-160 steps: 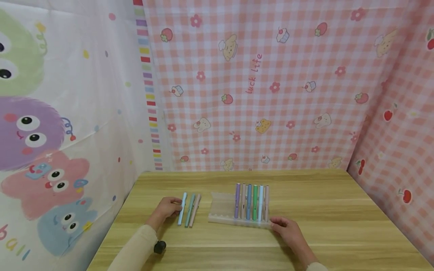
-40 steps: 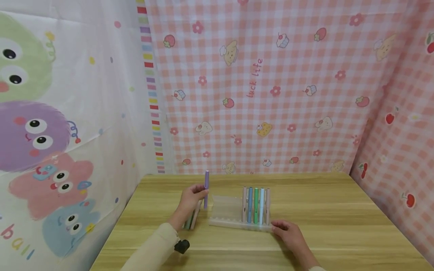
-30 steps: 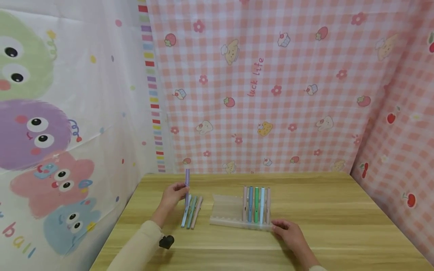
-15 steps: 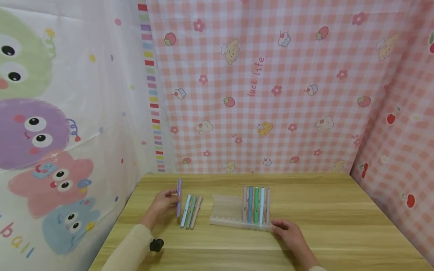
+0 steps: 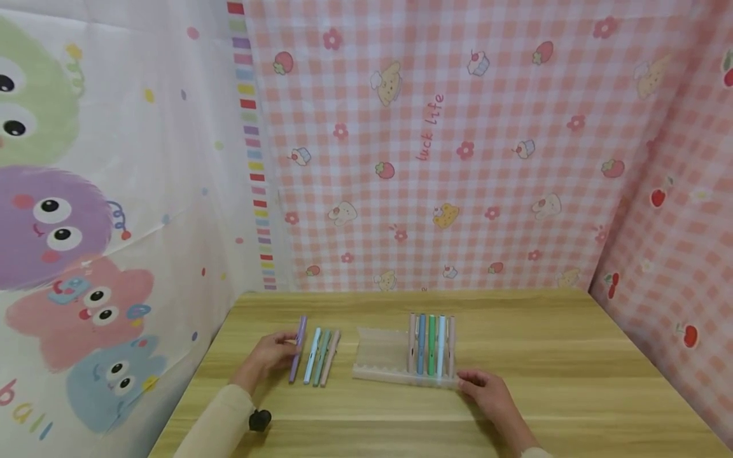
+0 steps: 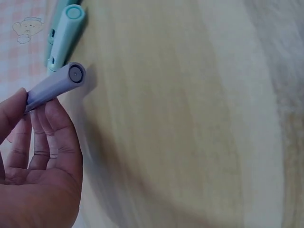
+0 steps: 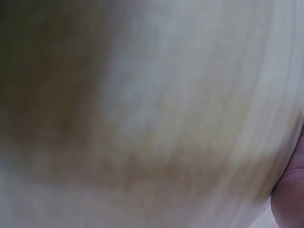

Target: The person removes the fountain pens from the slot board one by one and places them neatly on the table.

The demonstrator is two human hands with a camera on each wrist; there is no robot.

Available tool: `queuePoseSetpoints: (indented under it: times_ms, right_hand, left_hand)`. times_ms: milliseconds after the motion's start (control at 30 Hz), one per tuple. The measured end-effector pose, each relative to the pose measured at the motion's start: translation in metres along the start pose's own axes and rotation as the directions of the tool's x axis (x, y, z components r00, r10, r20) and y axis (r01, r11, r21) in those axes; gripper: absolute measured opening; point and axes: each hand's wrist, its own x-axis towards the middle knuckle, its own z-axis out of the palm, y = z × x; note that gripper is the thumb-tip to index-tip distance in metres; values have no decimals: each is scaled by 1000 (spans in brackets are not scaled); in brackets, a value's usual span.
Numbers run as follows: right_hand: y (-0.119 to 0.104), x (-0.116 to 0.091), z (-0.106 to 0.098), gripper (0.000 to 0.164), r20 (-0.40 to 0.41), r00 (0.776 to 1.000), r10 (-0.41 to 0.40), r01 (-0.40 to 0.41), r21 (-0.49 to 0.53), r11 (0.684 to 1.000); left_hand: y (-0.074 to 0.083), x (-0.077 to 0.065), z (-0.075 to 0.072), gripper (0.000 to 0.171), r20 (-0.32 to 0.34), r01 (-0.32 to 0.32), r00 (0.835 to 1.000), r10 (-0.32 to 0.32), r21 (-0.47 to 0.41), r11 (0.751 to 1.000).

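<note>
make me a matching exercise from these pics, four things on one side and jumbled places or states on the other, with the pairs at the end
Things
1. purple pen
2. bright green pen
3. clear tray
4. right grip

Places or states
A. at the near right corner of the tray
B. bearing five pens
C. pinched by the left grip
D. between a blue pen and a light blue pen

Pairs: 1-C, 2-D, 3-B, 4-A
</note>
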Motion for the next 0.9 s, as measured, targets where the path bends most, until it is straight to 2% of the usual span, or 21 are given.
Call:
queuePoseSetpoints:
  times_ms: [500,733,900]
  right_hand:
    - [0,0,1,19,-9,1000,-7,7,-17,1000]
    - [1,1,1,19,-8,1000,-5,5,-18,1000]
    - [1,1,2,18,-18,1000,-8,7,-20,1000]
  left_hand:
    - [-5,2,2,50,8,28,1000,-28,68,997]
    - [-3,5,6,48,-14,55,998,-55,62,997]
    - [-4,7,9,47,-27,44,999,-42,80,996]
